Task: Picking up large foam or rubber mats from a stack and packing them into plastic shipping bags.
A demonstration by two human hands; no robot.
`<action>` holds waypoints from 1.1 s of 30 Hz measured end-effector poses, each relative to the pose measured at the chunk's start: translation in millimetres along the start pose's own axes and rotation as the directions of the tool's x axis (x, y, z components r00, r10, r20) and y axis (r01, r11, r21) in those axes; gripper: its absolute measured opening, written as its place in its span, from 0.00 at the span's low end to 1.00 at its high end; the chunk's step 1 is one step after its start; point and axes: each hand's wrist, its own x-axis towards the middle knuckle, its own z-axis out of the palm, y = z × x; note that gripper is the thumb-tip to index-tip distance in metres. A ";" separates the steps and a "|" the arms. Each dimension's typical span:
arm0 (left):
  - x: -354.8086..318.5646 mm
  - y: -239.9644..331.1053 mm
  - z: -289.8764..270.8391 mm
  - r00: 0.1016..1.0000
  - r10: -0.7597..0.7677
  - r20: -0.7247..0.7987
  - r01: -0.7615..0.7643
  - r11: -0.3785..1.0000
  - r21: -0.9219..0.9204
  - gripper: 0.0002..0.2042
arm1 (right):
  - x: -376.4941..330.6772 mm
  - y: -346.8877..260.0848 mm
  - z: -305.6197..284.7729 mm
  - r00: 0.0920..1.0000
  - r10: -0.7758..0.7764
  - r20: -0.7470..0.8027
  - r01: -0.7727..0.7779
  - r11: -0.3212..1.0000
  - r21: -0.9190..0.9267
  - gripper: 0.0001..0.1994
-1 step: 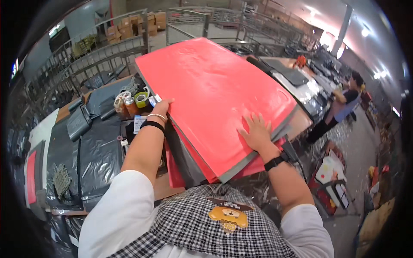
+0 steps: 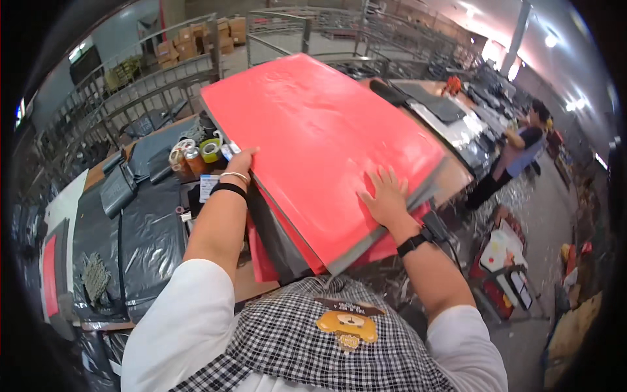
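A broad, glossy red plastic sheet (image 2: 307, 130) lies on top of a slanted stack, with grey and more red layers showing along its near edges. My left hand (image 2: 240, 163) is closed at the left edge of the stack, a fingertip resting on the red surface and the other fingers mostly hidden. Toward the near right edge, my right hand (image 2: 386, 199) presses flat on the sheet with its fingers spread. Beneath the stack, a dark grey sheet (image 2: 274, 235) sticks out at the near left.
Left of the stack are tape rolls (image 2: 209, 150), an orange can (image 2: 194, 159) and black plastic packages (image 2: 153, 228). A grey mesh bundle (image 2: 96, 277) lies on them. Metal railings (image 2: 189, 78) stand behind. A person (image 2: 519, 153) works at the right beside a long table.
The whole view has shifted very slightly. Both hands keep their places on the red sheet.
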 end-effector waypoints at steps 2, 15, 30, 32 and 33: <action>-5.4 7.7 10.7 0.997 0.028 -0.068 -0.027 1.000 0.009 0.23 | -10.1 15.1 20.8 0.997 -0.001 -0.082 0.006 0.998 0.065 0.37; -47.8 60.1 51.4 0.991 0.130 0.014 -0.130 0.991 0.011 0.16 | -108.6 3.4 24.2 0.902 0.430 0.035 -0.091 0.111 0.990 0.31; -26.9 42.6 29.1 1.000 -0.026 -0.005 0.026 1.000 -0.007 0.12 | 30.9 84.3 10.9 0.855 0.414 0.313 0.013 -0.620 0.785 0.35; -32.6 4.9 11.4 0.992 0.111 -0.054 -0.113 0.993 -0.031 0.15 | 41.7 89.6 25.8 0.854 0.398 0.336 -0.076 -0.543 0.836 0.32; -35.5 3.7 17.9 0.990 0.127 -0.055 -0.130 0.991 -0.044 0.15 | 43.0 89.6 28.2 0.840 0.399 0.369 -0.166 -0.458 0.873 0.30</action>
